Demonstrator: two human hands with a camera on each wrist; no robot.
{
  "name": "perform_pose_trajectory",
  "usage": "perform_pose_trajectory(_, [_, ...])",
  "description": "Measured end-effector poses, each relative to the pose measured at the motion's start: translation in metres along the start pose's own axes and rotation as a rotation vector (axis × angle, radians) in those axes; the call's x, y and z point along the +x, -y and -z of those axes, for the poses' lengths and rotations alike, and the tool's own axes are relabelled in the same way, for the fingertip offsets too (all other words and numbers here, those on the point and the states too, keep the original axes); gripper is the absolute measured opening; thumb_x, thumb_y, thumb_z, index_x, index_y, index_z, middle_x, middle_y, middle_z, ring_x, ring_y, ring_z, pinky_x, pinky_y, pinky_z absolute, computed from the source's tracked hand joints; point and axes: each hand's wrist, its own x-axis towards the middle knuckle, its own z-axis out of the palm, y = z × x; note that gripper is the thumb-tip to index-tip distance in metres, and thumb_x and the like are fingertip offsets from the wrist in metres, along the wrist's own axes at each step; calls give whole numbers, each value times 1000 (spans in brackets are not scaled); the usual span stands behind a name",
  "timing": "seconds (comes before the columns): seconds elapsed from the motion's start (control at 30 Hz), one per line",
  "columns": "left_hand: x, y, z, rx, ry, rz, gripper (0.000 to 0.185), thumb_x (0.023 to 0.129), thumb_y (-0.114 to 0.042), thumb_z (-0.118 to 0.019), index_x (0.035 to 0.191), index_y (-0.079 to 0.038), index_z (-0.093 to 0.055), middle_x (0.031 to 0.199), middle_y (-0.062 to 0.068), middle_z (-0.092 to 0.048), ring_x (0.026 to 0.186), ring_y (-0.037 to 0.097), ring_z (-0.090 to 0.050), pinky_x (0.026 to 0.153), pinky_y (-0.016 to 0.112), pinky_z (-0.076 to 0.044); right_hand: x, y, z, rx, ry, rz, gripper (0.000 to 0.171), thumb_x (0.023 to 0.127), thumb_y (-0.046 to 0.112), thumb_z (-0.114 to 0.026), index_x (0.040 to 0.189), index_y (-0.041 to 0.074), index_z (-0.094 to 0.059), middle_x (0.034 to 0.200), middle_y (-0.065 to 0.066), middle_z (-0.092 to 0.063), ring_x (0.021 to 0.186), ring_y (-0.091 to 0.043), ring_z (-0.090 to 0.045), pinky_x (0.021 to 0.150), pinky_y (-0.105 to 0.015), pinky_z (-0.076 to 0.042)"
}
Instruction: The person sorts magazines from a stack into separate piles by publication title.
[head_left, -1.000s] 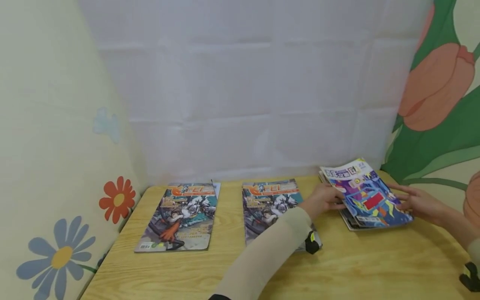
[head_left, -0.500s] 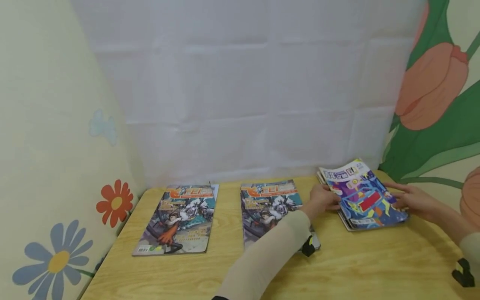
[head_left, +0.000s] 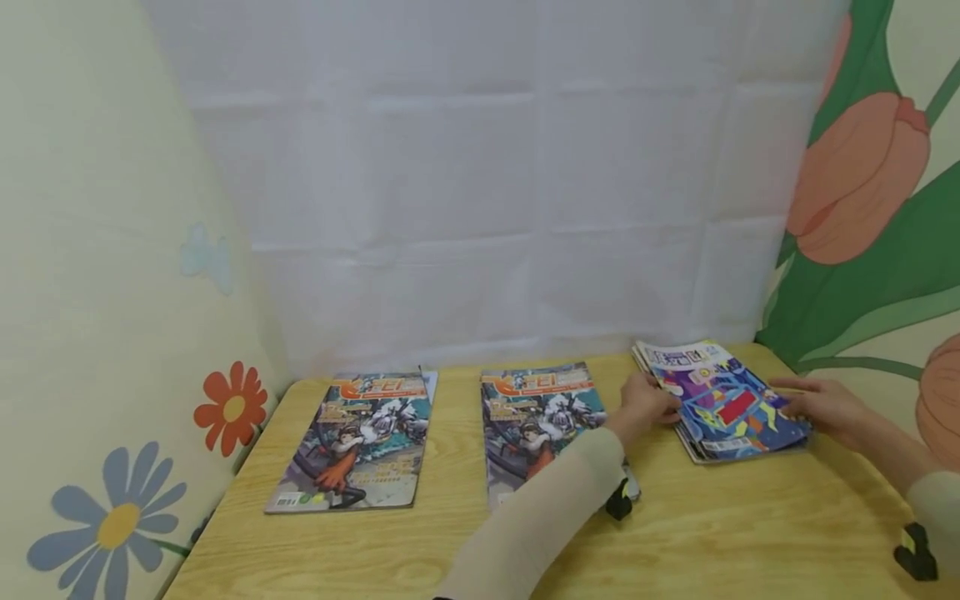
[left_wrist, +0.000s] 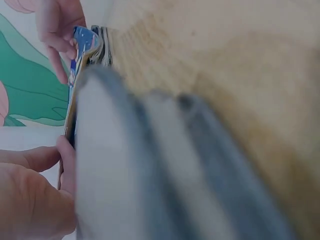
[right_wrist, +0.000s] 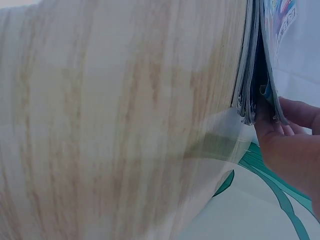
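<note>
Apparently both hands pinched the top magazine (head_left: 723, 402) on the stack (head_left: 693, 446) at the table's (head_left: 712, 533) right: left hand (head_left: 647, 406) at its left edge, right hand (head_left: 817, 406) opposite. Level, even lifting would suit.

glossy paper covers on the magazine stack (head_left: 723, 404) — pale, smooth, matt wood-grain table (head_left: 750, 533) beneath.

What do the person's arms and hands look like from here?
Both arms wear long, plain beige sleeves that end at the wrists. The left hand and right hand are bare, without gloves. A small black device with a yellow-green mark is strapped under the left wrist, and a similar one under the right.
</note>
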Motion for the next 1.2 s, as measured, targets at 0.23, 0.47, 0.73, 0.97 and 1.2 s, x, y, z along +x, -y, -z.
perform_pose_trajectory(0.23, [2, 1, 9, 50, -64, 7, 28, 81, 12, -75, 102, -3, -64, 72, 10, -64, 55, 19, -64, 57, 34, -61, -4, 7, -5, 21, -17, -7, 60, 105, 8, -49, 147, -24, -20, 122, -14, -67, 89, -5, -63, 77, -28, -57])
perform_pose_trajectory(0.47, [-5, -12, 23, 39, -81, 39, 16, 85, 10, -58, 86, -5, -63, 67, 10, -62, 48, 14, -51, 60, 36, -60, -9, 14, -11, 138, -28, 80, 54, 106, -1, -40, 144, -29, -13, 104, 5, -70, 89, -4, -70, 80, -30, -59])
perform_pose_trajectory(0.73, [-22, -42, 48, -60, 28, -38, 21, 94, 4, -56, 110, 2, -69, 94, 17, -68, 67, 21, -63, 77, 42, -60, -8, 28, -27, 197, -147, 90, 59, 104, 1, -43, 145, -28, -11, 94, 18, -64, 82, 0, -68, 79, -28, -59])
perform_pose_trajectory(0.97, [-31, -54, 84, -11, 52, -112, 35, 96, -1, -60, 131, -4, -65, 103, 15, -71, 78, 24, -69, 68, 32, -58, -9, 48, -57, 239, -288, 75, 62, 107, 14, -47, 149, -21, -20, 81, 22, -63, 75, -1, -68, 71, -24, -58])
perform_pose_trajectory(1.2, [-41, -56, 135, 70, 85, -182, 33, 99, -7, -61, 132, -8, -65, 102, 9, -71, 92, 33, -70, 74, 38, -59, -8, 72, -93, 395, -260, 194, 15, 107, 9, -46, 119, 8, -55, 85, 16, -71, 76, -4, -71, 68, -21, -58])
